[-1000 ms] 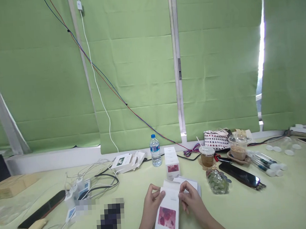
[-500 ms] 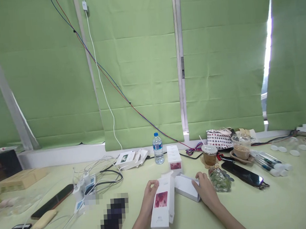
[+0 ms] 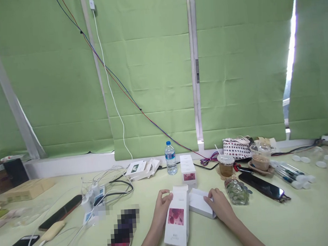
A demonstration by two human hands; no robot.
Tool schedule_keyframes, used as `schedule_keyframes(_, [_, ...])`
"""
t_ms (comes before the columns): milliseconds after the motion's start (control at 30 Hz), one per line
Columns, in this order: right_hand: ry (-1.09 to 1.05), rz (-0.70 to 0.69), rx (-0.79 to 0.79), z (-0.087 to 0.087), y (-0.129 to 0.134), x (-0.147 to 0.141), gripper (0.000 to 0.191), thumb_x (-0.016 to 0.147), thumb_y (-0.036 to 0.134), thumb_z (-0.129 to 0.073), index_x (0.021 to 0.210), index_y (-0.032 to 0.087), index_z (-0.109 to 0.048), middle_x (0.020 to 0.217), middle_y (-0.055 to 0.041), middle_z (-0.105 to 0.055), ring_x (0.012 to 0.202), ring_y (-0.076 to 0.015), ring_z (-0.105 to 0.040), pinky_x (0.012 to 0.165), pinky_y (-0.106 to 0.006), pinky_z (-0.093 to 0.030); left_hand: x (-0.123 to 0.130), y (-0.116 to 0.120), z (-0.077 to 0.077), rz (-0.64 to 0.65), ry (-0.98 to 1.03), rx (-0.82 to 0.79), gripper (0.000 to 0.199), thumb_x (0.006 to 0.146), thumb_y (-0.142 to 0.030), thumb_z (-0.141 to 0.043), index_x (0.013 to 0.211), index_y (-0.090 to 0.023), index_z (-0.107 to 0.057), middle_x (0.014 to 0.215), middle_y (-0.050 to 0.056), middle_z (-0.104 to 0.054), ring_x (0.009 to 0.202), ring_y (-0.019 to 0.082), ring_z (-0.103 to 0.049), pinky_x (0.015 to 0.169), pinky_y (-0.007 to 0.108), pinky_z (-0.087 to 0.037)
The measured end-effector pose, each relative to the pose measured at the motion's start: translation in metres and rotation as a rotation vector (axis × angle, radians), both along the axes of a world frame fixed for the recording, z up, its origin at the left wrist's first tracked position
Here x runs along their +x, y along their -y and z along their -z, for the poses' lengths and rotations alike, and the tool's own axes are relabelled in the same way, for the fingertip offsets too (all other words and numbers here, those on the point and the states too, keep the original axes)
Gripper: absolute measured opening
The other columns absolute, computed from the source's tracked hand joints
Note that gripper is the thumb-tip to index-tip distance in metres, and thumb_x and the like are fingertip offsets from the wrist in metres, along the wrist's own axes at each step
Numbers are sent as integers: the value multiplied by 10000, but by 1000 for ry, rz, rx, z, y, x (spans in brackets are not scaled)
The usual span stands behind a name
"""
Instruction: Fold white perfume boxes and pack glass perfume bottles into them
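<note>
My left hand (image 3: 162,207) grips the left side of a white carton (image 3: 181,199) printed with a pink-red picture, its top flap raised. To its right, my right hand (image 3: 217,204) pinches the right end of a plain white box (image 3: 199,203) lying low on the table. That box's left end sits against the carton, partly hidden behind it. Just beyond them stands a row of similar white cartons (image 3: 187,167), the nearest showing the same pink picture.
A water bottle (image 3: 170,158) and stacked white boxes (image 3: 143,169) stand behind. Right are a lidded drink cup (image 3: 226,165), a clear bag with green contents (image 3: 236,191) and a black phone (image 3: 262,185). Left are a power strip (image 3: 93,200) with cables and phones (image 3: 61,212).
The carton in my left hand has turned so its printed front faces me more squarely, and its lower side flap no longer shows. My right hand stays on the plain box.
</note>
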State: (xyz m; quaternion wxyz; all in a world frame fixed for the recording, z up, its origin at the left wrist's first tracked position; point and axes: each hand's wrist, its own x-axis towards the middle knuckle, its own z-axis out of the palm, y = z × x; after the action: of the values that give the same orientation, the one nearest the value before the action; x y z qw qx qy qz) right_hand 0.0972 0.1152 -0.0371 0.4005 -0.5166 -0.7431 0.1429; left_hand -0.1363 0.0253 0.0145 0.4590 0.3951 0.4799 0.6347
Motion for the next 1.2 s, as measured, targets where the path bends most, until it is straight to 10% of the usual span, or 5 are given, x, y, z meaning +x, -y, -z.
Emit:
schedule_keyframes(400, [-248, -201, 205, -41, 27, -6, 280, 973, 355, -315, 876, 231, -547, 892, -64, -578, 887, -222, -561, 805, -340, -441, 15, 4, 3, 69, -82, 24, 471, 682, -444, -749, 1010, -244, -477, 698, -33, -659, 639, 194, -670, 590, 269, -487])
schedule_keyframes(800, [-514, -513, -65, -38, 45, -21, 373, 891, 449, -525, 1192, 260, -638, 1151, -89, -682, 1021, -276, -623, 872, -398, -508, 22, 9, -6, 37, -55, 151, 517, 641, -362, -776, 1074, -262, -511, 892, -8, -600, 706, 187, -661, 574, 258, -497])
schedule_keyframes(1200, [-806, -640, -291, -42, 38, -23, 387, 804, 576, -569, 955, 236, -673, 969, -60, -562, 769, -201, -602, 468, -262, -542, 29, 13, -8, 121, -84, 126, 352, 695, -399, -744, 948, -220, -577, 929, 37, -661, 733, 208, -672, 628, 282, -514])
